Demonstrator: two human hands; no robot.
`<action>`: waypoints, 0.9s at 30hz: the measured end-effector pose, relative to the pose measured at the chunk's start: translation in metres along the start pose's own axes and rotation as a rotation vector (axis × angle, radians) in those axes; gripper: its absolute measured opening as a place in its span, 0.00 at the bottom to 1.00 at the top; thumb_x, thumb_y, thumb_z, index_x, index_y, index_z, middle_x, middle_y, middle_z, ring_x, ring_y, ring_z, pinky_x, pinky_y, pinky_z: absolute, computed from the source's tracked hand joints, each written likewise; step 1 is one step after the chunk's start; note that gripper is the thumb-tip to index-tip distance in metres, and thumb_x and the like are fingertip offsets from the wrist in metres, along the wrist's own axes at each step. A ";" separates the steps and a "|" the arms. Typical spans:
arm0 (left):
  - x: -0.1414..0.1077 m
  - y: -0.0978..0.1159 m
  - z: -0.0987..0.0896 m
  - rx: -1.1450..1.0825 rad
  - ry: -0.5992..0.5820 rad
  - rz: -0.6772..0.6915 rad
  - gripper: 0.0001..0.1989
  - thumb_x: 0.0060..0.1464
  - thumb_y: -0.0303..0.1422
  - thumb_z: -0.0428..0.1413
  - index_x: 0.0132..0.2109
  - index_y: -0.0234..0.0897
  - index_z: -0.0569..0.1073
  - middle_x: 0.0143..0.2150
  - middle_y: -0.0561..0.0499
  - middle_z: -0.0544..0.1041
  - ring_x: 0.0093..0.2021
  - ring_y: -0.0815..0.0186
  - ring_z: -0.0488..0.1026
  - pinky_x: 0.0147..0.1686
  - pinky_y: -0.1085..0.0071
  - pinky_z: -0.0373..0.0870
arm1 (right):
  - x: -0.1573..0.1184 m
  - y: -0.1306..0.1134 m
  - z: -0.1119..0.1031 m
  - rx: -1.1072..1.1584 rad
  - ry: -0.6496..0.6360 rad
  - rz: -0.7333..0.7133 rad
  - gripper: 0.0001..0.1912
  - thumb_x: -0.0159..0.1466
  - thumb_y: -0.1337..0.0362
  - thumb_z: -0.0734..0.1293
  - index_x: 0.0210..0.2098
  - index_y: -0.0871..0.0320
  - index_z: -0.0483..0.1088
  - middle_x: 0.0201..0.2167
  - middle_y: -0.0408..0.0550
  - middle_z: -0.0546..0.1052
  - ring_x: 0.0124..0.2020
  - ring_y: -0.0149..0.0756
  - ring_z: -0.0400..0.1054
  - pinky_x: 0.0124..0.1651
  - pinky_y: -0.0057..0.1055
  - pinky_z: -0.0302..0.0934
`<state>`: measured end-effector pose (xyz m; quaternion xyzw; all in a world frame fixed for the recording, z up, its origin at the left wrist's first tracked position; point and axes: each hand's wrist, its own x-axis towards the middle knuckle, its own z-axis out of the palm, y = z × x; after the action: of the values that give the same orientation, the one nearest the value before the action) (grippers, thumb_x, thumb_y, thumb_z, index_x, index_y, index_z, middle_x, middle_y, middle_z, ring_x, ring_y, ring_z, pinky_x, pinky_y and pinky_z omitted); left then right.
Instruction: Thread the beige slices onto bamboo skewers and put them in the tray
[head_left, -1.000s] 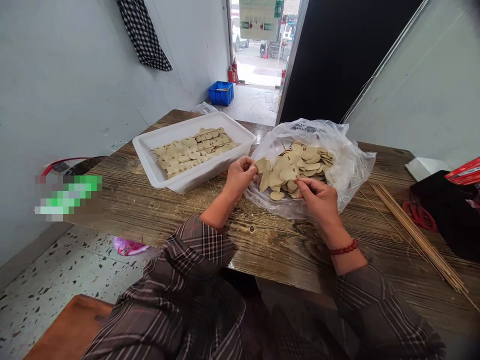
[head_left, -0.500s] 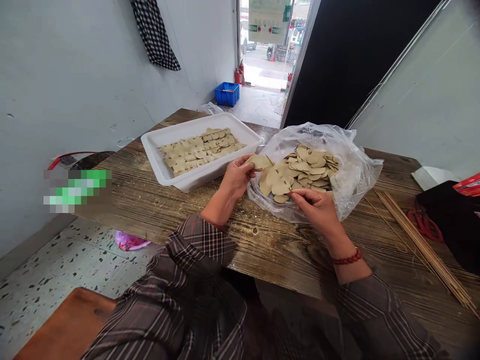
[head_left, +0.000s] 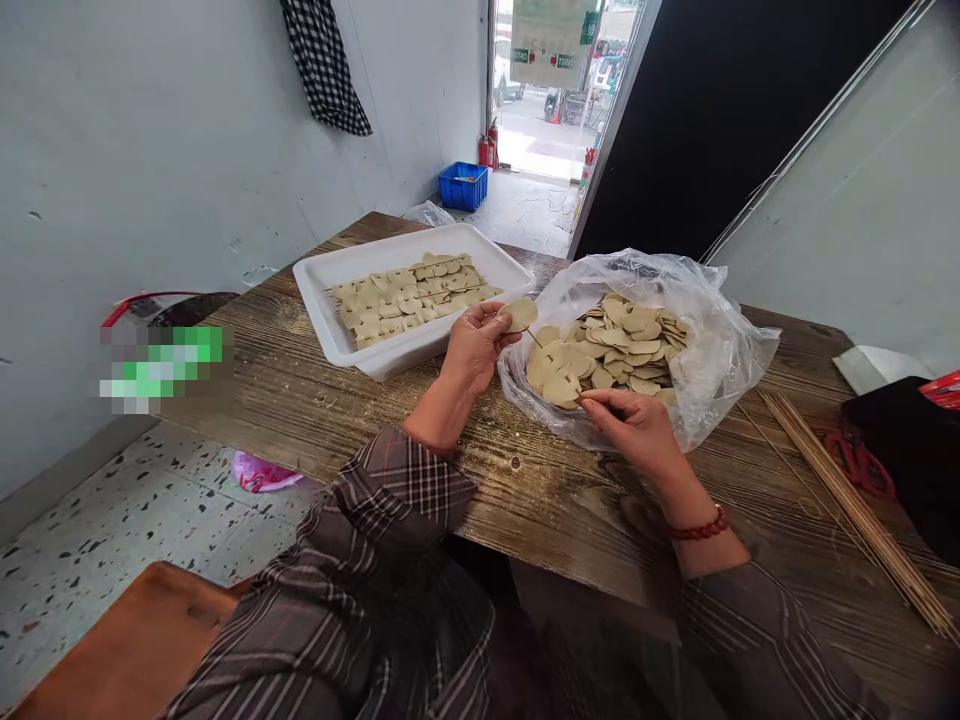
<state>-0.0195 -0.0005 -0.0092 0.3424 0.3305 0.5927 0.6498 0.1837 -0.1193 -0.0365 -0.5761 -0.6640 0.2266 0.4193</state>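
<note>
My left hand [head_left: 477, 345] pinches a thin round beige slice [head_left: 520, 315] between thumb and fingers, at the left edge of the clear plastic bag [head_left: 709, 385]. In my right hand [head_left: 634, 425] is the lower end of a thin skewer [head_left: 533, 338], whose tip points up at the held slice. Several slices [head_left: 561, 372] are threaded on the skewer between my hands. Behind them, a heap of loose slices [head_left: 634, 335] lies in the open bag. The fingers of both hands are closed.
A white tray [head_left: 326, 335] with rows of skewered slices stands at the left on the wooden table [head_left: 360, 425]. Bare skewers [head_left: 855, 510] lie at the right beside red scissors [head_left: 859, 465] and a black cloth [head_left: 907, 450]. A blue crate [head_left: 463, 188] is on the floor beyond.
The slice in my left hand has turned and now shows a rounder face near the skewer tip. The whole view has shifted slightly. My right hand still grips the skewer end.
</note>
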 end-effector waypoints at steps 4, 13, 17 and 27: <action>-0.001 0.000 0.001 0.023 -0.005 0.006 0.09 0.47 0.24 0.60 0.35 0.34 0.68 0.32 0.54 0.75 0.29 0.71 0.75 0.30 0.75 0.73 | 0.000 0.002 0.001 -0.030 0.008 -0.036 0.14 0.62 0.56 0.66 0.36 0.57 0.80 0.29 0.49 0.81 0.30 0.38 0.74 0.32 0.32 0.66; -0.003 -0.001 0.003 0.056 -0.003 0.047 0.08 0.45 0.25 0.61 0.33 0.35 0.69 0.31 0.56 0.73 0.29 0.73 0.73 0.30 0.75 0.73 | 0.001 -0.002 0.002 -0.044 0.036 -0.055 0.12 0.62 0.59 0.66 0.34 0.57 0.80 0.30 0.48 0.82 0.31 0.39 0.75 0.35 0.33 0.67; -0.004 0.000 0.002 0.078 -0.012 0.060 0.09 0.44 0.27 0.63 0.33 0.35 0.70 0.31 0.55 0.72 0.30 0.72 0.73 0.30 0.75 0.73 | 0.001 -0.001 0.002 -0.042 0.033 -0.053 0.12 0.62 0.58 0.66 0.34 0.57 0.80 0.31 0.49 0.82 0.31 0.39 0.75 0.35 0.33 0.68; -0.005 -0.004 0.003 0.183 -0.031 0.108 0.10 0.42 0.30 0.64 0.32 0.35 0.70 0.30 0.56 0.72 0.30 0.73 0.72 0.30 0.76 0.72 | 0.001 -0.001 0.005 -0.077 0.056 -0.063 0.12 0.63 0.59 0.65 0.34 0.57 0.80 0.31 0.49 0.82 0.32 0.40 0.75 0.38 0.34 0.67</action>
<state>-0.0158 -0.0057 -0.0106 0.4268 0.3541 0.5887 0.5881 0.1791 -0.1173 -0.0383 -0.5766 -0.6781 0.1712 0.4224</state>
